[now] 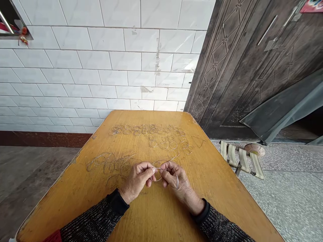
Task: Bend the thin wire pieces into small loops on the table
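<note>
A delicate pinch

From the head view, left hand [137, 178] and right hand [173, 178] pinch thin wire [157, 168] over the table [214, 208], probably too fine for a fist; far loops [136, 130] lie in rows, perhaps against tangling, with looser coils [117, 164] at left

no words or numbers I can read from here, a pink printed sheet [313, 6] high on the door [242, 67], only its corner showing, a raised motif [236, 114] low on that door, too indistinct to call lettering
</note>
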Demonstrator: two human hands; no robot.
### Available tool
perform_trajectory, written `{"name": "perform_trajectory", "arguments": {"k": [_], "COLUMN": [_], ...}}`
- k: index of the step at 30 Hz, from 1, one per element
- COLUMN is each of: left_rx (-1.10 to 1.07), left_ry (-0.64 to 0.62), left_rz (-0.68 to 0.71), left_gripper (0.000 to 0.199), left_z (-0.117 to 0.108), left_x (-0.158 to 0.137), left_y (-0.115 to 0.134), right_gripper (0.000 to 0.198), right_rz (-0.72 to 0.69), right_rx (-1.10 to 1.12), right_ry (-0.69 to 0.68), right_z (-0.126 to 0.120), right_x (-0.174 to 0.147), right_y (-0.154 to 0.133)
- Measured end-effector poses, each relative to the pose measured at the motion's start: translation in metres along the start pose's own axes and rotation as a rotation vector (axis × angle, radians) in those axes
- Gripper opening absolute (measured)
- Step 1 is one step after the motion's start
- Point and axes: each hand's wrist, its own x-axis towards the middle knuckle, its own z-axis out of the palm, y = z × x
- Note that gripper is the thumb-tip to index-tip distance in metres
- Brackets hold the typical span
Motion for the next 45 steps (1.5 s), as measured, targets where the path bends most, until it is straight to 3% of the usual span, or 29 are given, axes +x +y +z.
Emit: {"name": "perform_trajectory", "arguments": {"k": [3, 5, 8, 12, 16, 20, 26, 29, 37, 45], "left_rx": [-0.02, -0.076, -0.18, -0.221, -0.14, -0.04, 0.156, 0.246, 0.351, 0.386], "left_ry": [0.037, 0.07, 0.112, 0.115, 0.106, 0.09, -0.007, -0.082, -0.252, -0.361], "left_rz": [-0.001, -0.005, -0.027, -0.06, -0.061, -0.064, -0.033, 0.032, 0.067, 0.069], "left_gripper": [0.021, 0.02, 0.019, 0.019, 0.018, 0.016, 0.019, 0.019, 0.02, 0.015], "left_z": [-0.002, -0.004, -0.006, -0.006, -0.006, -0.003, -0.001, -0.002, -0.002, -0.005], "left_x": [0.002, 0.004, 0.007, 0.008, 0.007, 0.005, 0.001, -0.001, -0.004, -0.002], "left_y": [0.0, -0.002, -0.004, -0.006, -0.007, -0.005, 0.003, 0.004, 0.008, 0.009], "right_gripper": [0.027, 0.027, 0.03, 0.021, 0.016, 0.01, 0.023, 0.026, 0.022, 0.027], "right_rz": [-0.018, -0.1, -0.337, -0.7, -0.831, -0.766, -0.369, -0.306, -0.344, -0.149], "right_rx": [0.0, -0.019, -0.222, -0.605, -0.773, -0.646, -0.176, -0.035, -0.073, -0.051], "right_ry": [-0.063, -0.055, 0.024, -0.02, -0.024, -0.007, 0.133, 0.138, 0.13, -0.035], "right_z": [-0.007, -0.015, -0.028, -0.037, -0.037, -0.033, -0.029, -0.029, -0.029, -0.029], "right_x": [0.002, 0.003, 0.0, -0.007, -0.012, -0.014, -0.011, -0.007, -0.011, -0.007], "right_y": [0.001, 0.0, -0.005, -0.014, -0.02, -0.023, -0.021, -0.018, -0.023, -0.017]}}
